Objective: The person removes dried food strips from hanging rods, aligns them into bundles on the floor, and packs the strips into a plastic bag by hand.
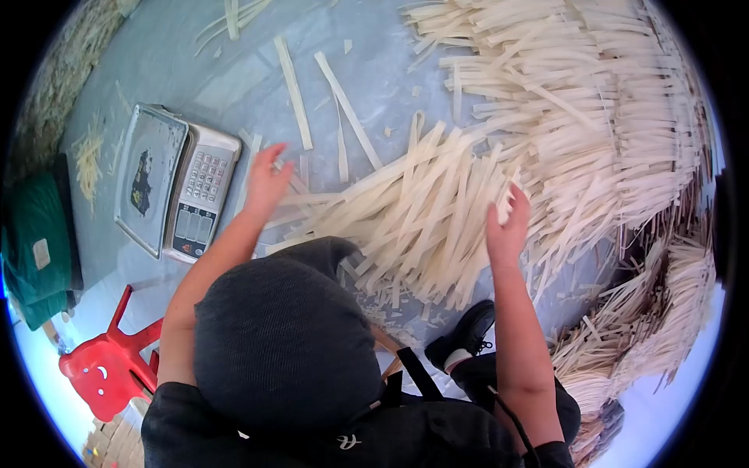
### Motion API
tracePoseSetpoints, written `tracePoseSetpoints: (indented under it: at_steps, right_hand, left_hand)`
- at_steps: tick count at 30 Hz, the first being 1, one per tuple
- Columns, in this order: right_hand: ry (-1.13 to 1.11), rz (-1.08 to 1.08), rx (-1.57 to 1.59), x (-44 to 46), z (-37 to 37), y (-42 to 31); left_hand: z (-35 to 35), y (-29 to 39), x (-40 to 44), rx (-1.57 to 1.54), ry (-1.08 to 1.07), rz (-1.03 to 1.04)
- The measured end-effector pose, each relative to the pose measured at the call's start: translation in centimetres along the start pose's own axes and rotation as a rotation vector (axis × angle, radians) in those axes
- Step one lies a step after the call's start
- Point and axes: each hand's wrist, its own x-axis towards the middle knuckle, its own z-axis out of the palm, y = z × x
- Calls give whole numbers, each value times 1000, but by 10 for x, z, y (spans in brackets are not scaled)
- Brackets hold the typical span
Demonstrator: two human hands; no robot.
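A: Quick Q, clock hub = mid-view: where was the loose strip pile [421, 214]?

B: At the hub, leaning twd 1, on the grey sheet [226, 101]. Lay btwn the two hands, prob. so both could reach it w/o stretching.

A: L hand [269, 183]?

B: At 10, just beside the scale [201, 183]. Palm open, fingers apart & loosely curled, no strip clearly in its hold. A few stray strips lay near it; couldn't tell if it touched any.

A: And R hand [509, 230]?

B: At 3, on the pile's far edge. Half-closed, thumb & fingers either side of pale strip ends. Couldn't tell if it gripped them or only rested there. Cupped like that, I'd guess, b/c flat strips slide & splay.

A: Why was the big layered stack [601, 117] at 2?

B: Approx. parallel rows, overlapping, presumably to keep strips aligned, vs. the pile, where they crossed at all angles.

A: Any containers?

B: Scale was at 9–10, its shallow pan [156, 191] on the side away from the L hand, keypad twd it, prob. for easy access. Dark patch in the pan; stain or residue, couldn't tell. Green thing [35, 242] at 9, poss. a bag, contents hidden. Red chair [105, 370] at 8.
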Motion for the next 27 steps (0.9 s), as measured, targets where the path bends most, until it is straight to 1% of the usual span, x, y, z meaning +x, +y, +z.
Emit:
tracePoseSetpoints:
  at_steps: [1,2,3,4,5,7,8,10,11,13,14,16,17,19,20,22,23,25,26,27]
  right_hand:
    - [-68,-65,27,8,10,-21]
    - [-138,-154,38,14,22,-38]
    - [-206,-245,49,22,36,-55]
    - [-264,-281,85,27,51,-75]
    - [-320,-316,121,32,68,-92]
    - [-424,-368,89,39,107,-113]
    - [-435,-370,92,34,127,-114]
    - [-439,-503,-63,24,159,-115]
    - [-444,-505,-62,20,163,-114]
    - [-859,-400,-229,8,158,-113]
    - [-865,-394,-237,4,153,-109]
    - [-921,-448,-209,-1,143,-100]
    - [-924,-447,-213,-5,141,-97]
    - [-775,-536,-113,-11,139,-93]
    - [-773,-536,-116,-10,141,-93]
    - [-674,-381,-46,-7,150,-102]
    - [-676,-381,-44,-6,159,-106]
    - [-319,-194,13,3,183,-111]
    - [-322,-190,14,8,190,-112]
    - [-412,-76,2,14,195,-115]
  left_hand:
    - [-9,-28,-3,138,87,-2]
    - [-10,-53,-8,134,89,-5]
    - [-9,-77,-13,392,168,-20]
    - [-8,-89,-16,653,245,-36]
    - [-10,-87,-17,651,246,-37]
    - [-14,-70,-20,627,105,-29]
    - [-14,-62,-19,629,104,-40]
    - [-11,-50,-5,288,-110,-231]
    - [-9,-57,0,287,-109,-236]
    - [3,-64,10,122,-64,-158]
    - [9,-68,12,115,-72,-161]
    - [14,-44,13,34,-20,-254]
    - [19,-35,10,30,-22,-257]
    - [29,-19,4,303,16,-58]
    - [32,-16,6,301,17,-56]
    - [35,-13,10,312,-78,-82]
    - [35,-19,17,313,-77,-84]
    - [34,-34,31,56,-330,-301]
    - [33,-38,32,59,-334,-305]
    - [27,-33,33,-18,-398,-310]
